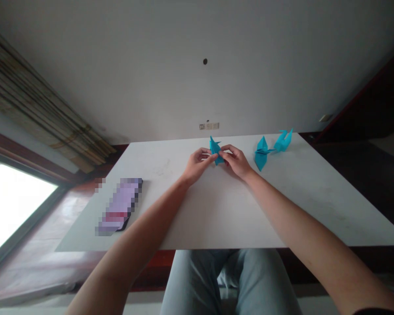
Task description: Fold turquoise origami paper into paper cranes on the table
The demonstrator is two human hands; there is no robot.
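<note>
Between my two hands, just above the far middle of the white table, is a blue origami crane with its pointed tips sticking up. My left hand pinches its left side, the thumb pressed to the paper. On the opposite side my right hand grips it with thumb and fingertips. The fingers cover the lower part of the folded paper. Two more blue origami cranes stand to the right of my right hand: the nearer one with wings spread, and another close behind it.
A phone-like flat object, blurred by pixels, lies at the table's left. Behind the table rises a grey wall with sockets. A curtain and a bright window are on the left. My legs are under the front edge.
</note>
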